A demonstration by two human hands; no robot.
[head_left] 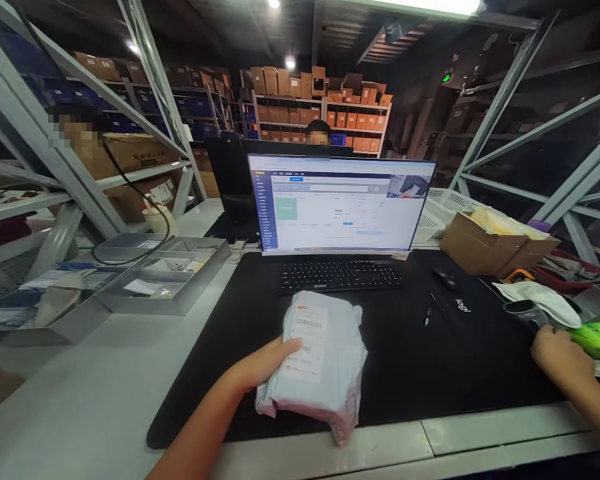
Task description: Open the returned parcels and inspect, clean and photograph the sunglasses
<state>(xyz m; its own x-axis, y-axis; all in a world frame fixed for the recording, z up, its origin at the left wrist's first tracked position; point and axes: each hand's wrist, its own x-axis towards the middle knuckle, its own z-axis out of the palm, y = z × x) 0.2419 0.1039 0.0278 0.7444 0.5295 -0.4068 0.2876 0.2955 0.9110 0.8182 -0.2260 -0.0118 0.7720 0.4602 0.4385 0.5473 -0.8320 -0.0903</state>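
My left hand (pixel 273 360) grips the left side of a white plastic mailer parcel (pixel 337 347), with its thumb on top and its other fingers hidden beneath. A printed label with a barcode (pixel 309 327) faces up on the parcel, which is over the black desk mat (pixel 220 373). Far to the right, my right hand (pixel 563 357) is closed around the handle of a dark barcode scanner (pixel 525 311). Its fingers are partly hidden. Close to that hand lie a white crumpled packet (pixel 543 298) and a bright green package (pixel 597 340).
Behind the parcel are a keyboard (pixel 343 274) and a lit monitor (pixel 340 207). A mouse (pixel 445 279) and a pen (pixel 427 316) lie on the mat. Grey trays (pixel 180 293) stand left, a cardboard box (pixel 480 247) right. Two people are beyond the desk.
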